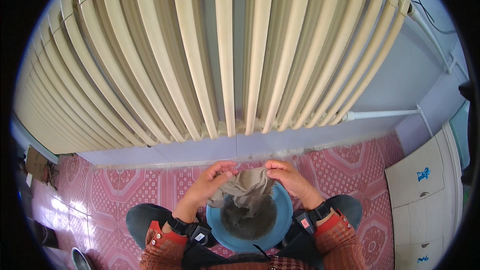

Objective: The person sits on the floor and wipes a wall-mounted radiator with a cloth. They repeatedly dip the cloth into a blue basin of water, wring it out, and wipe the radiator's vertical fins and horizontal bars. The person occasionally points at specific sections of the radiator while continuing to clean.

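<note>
cream ribbed radiator (210, 55) on a pale wall (400, 80), pink patterned tile floor (125, 185), white cabinet (417, 190) at right

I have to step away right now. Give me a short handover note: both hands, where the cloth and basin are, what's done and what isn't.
Left hand: pinching the left top edge of the grey cloth.
Right hand: pinching the right top edge of the same cloth.
The cloth hangs between the hands, its lower end inside the blue basin, which holds murky water and sits between the knees on the pink tiled floor, facing the cream radiator.
Done: cloth appears wet and lifted up.
Left: it looks not yet wrung, and is not yet on the radiator.
</note>
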A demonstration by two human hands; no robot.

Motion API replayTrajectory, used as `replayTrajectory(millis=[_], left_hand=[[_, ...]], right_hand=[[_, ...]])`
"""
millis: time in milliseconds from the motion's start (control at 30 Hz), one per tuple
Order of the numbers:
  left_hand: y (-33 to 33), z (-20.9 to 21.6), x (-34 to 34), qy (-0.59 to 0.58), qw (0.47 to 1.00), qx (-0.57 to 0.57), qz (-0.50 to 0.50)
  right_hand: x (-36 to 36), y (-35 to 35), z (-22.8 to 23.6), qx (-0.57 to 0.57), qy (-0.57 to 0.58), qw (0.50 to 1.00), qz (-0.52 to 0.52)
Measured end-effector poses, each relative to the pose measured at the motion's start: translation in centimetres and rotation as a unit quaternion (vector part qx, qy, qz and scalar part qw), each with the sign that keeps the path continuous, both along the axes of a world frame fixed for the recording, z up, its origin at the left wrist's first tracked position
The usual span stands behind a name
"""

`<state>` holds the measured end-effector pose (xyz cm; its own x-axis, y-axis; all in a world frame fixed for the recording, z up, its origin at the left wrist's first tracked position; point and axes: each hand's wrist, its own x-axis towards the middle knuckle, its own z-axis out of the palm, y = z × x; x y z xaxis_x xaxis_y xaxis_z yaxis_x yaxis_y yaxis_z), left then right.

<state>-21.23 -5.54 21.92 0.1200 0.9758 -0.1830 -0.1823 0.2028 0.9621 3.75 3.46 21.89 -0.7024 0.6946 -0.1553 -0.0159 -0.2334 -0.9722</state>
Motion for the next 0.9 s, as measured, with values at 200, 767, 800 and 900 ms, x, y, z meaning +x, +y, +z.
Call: replayTrajectory(millis=[200,767,800,900], left_hand=[[-0.2,-2.4,0.3,0.532,0.812,0.205,-0.126],[0.4,-0.2,3.6,-0.263,0.962,-0.069,-0.037],[0.4,-0.2,3.7,-0.292,0.952,-0.084,-0.042],[0.4,-0.2,3.8,-0.329,0.938,-0.097,-0.05]], right_hand=[[-0.9,-0.8,1.3,-0.066,0.077,0.995,0.006],[-1.1,-1.2,-0.4,0.008,0.064,0.998,0.021],[-1.1,-1.5,-1.1,0.027,0.022,0.997,0.064],[-2.0,-2.0,-3.8,-0.023,-0.06,0.987,0.148]])
